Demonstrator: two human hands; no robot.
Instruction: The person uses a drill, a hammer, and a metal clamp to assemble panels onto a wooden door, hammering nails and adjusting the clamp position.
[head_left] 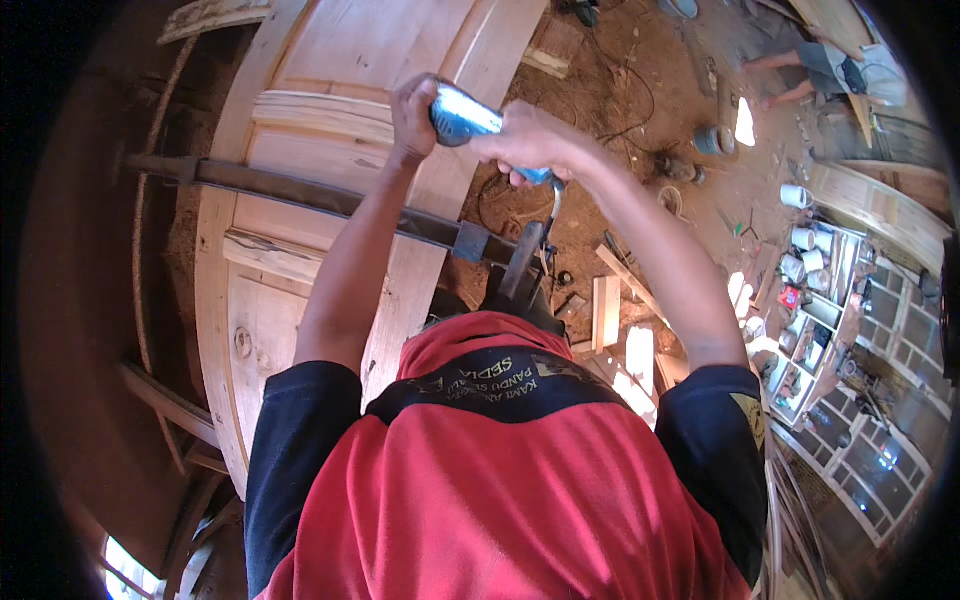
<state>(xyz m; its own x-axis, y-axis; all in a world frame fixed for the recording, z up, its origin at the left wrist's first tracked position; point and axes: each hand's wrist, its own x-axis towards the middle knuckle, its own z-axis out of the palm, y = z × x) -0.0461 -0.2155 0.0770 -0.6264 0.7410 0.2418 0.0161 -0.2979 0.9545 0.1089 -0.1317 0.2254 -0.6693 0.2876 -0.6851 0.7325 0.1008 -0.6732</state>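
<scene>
Both my hands are on a blue corded power tool, held over the right edge of a panelled wooden door. My right hand wraps round its grip, and a cord drops from the blue end below the fingers. At the other end, my left hand is closed on the tool's body. The working end is hidden, so its exact kind cannot be made out. A long dark metal bar crosses the door, with a block-like fitting beside the door's edge.
Wood offcuts lie on the dirt floor to my right. Cables and a bucket are farther off. Another person is at the far right. White containers, a shelf unit and framed panels stand along the right.
</scene>
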